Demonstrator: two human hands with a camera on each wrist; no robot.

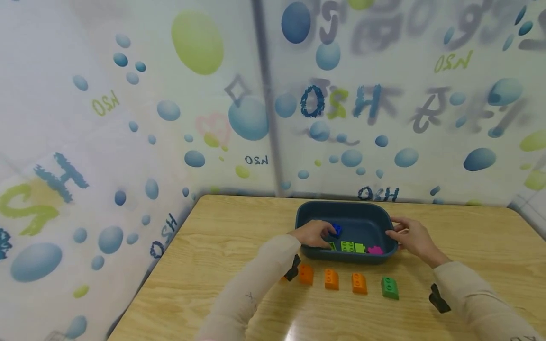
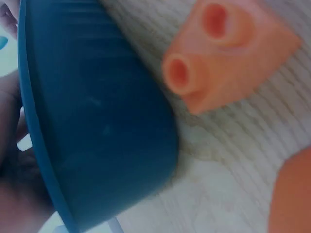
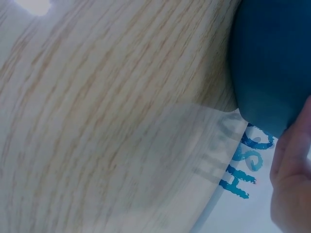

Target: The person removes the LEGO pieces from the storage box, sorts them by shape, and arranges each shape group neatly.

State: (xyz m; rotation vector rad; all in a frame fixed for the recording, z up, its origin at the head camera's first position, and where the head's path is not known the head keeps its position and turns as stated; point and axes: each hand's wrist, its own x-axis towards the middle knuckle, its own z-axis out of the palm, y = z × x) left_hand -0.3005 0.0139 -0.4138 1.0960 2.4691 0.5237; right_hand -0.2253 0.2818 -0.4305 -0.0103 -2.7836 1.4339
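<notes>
A dark blue plastic bin stands on the wooden table. My left hand reaches over its left front rim, thumb and fingers spread apart inside. Those fingertips are right at a blue toy brick, and the thumb is close to a green brick partly hidden by the hand. Light green bricks and a magenta piece lie along the bin's front wall. At the bin's right end, my right hand grips the rim between thumb and fingers. In the left wrist view, the bin wall hides part of the left hand.
In front of the bin stands a row of orange bricks, ending at the right with a green sloped brick. The left sleeve partly covers the row's left end. A printed curtain wall rises behind the table's far edge.
</notes>
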